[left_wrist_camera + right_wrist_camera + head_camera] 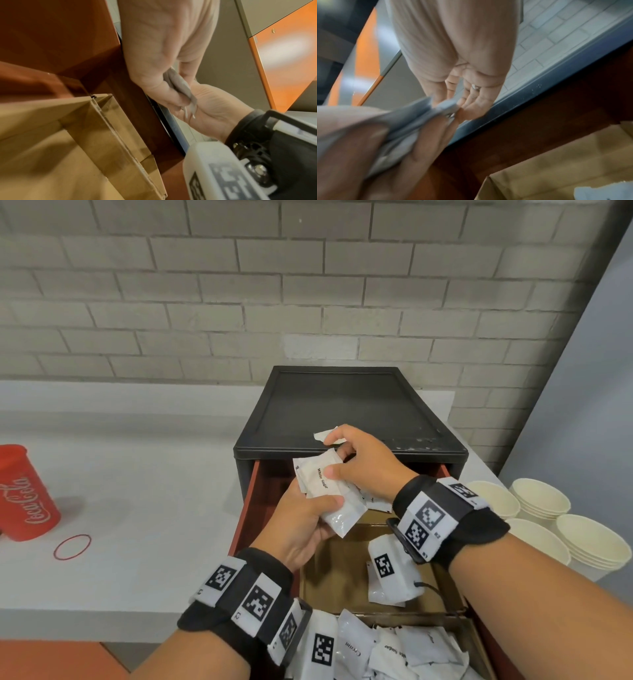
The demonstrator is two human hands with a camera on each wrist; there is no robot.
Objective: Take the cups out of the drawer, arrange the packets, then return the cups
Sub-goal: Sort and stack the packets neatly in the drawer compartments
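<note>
A stack of packets (329,494) is gripped by the left hand (301,529) above the open drawer (346,570); its lower layers are hidden. The stack is pinched from above by the right hand (363,470). Cups (548,518), partly cut off, are stacked at the bench's right edge.

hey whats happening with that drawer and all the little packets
A person is sorting white sugar packets over the open reddish-brown wooden drawer. The left hand holds a small stack of them while the right hand pinches more at the stack's top. Loose white packets fill the drawer's near compartment. Stacks of cream paper cups already stand on the counter to the right.
</note>
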